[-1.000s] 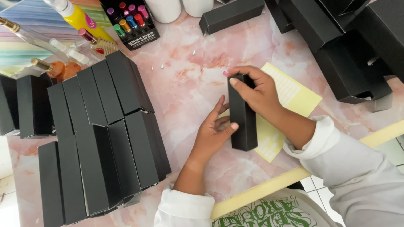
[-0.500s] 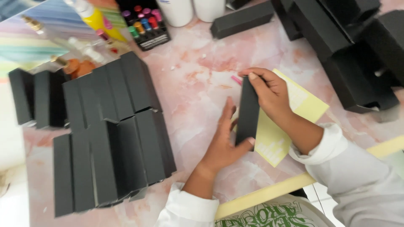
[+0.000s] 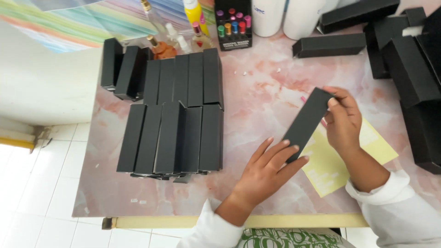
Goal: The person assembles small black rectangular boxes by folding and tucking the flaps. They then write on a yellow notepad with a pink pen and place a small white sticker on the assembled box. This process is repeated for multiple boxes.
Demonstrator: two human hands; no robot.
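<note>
We hold a flat black box (image 3: pixel 305 123) above the pink surface (image 3: pixel 266 92): right hand (image 3: pixel 344 120) pinching its one o'clock end, left hand (image 3: pixel 268 167) spread open under the seven o'clock end. It looks light and easily creased, so the edges are the best grip.

I can't see the yellow paper (image 3: pixel 330 170) fully; my right hand (image 3: pixel 342 121) and the black box (image 3: pixel 305 123) cover part.
</note>
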